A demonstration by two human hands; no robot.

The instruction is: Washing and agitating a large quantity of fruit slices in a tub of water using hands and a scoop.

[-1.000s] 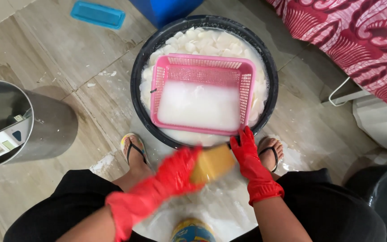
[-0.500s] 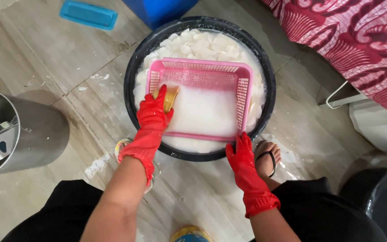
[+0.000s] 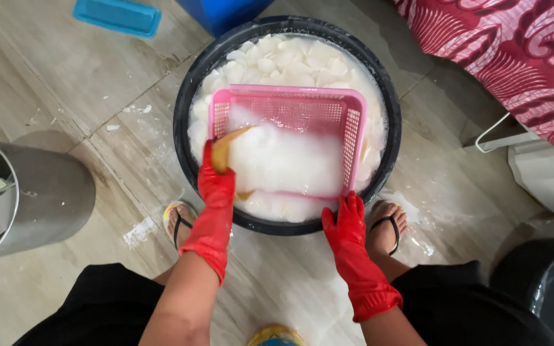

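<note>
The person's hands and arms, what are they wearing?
Both the left hand and the right hand wear bright red rubber gloves. Each glove runs past the wrist and ends in a loose, slightly wrinkled cuff partway up the forearm. Above the cuffs the forearms are bare, with no sleeves, watch or jewellery in view.

I squat on a wet, pale tiled floor (image 3: 59,83) in soft, even light. A red patterned cloth (image 3: 514,51) hangs toward its far right corner, and a steel bin (image 3: 27,192) stands at my left.
</note>
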